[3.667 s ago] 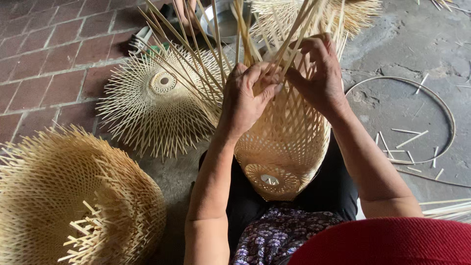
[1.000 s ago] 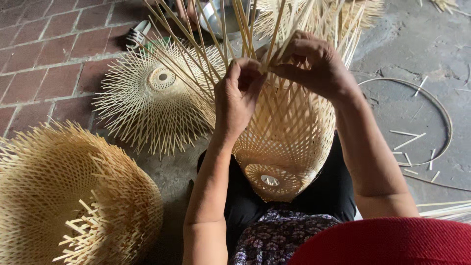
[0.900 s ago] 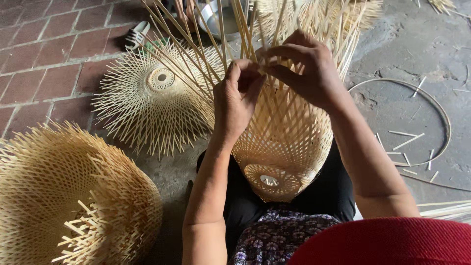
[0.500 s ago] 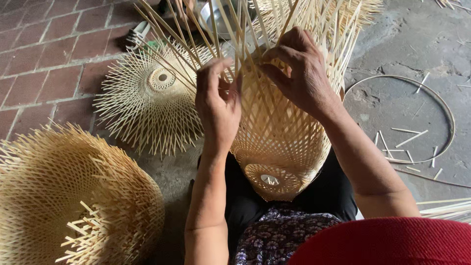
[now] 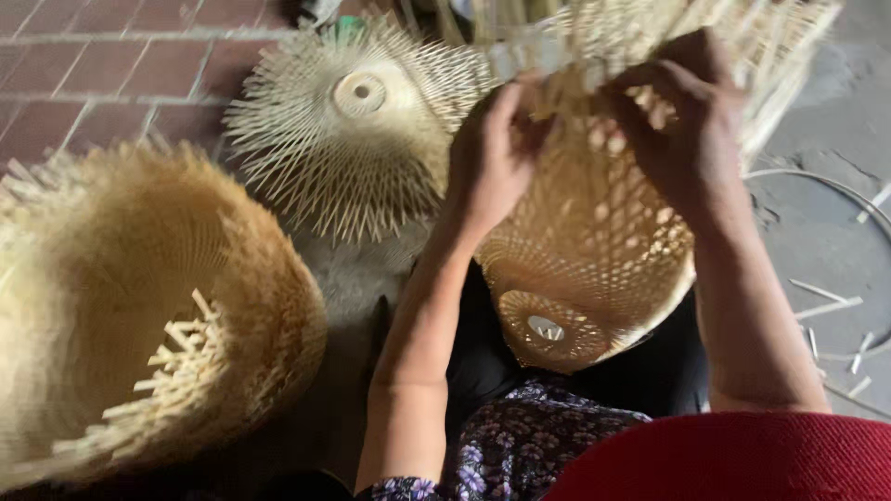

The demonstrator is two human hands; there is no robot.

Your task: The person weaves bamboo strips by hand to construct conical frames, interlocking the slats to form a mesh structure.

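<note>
**Weaving the basket's upper rim**

Head view: your left hand (image 5: pixel 497 162) and right hand (image 5: pixel 682 121) both pinch bamboo strips at the top of the woven bamboo basket (image 5: pixel 594 269) resting on your lap, centre frame. Weaving looks mid-course; next, tuck each strip snugly.

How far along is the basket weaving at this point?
Done: the woven bamboo basket on the lap has its closed base and most of its lattice wall. In hand: the left hand and right hand both grip the loose strips at its upper edge. Left: that edge is unfinished, with strip ends sticking out. Two more woven pieces, a flat spiky one and a large one, lie on the floor.
</note>
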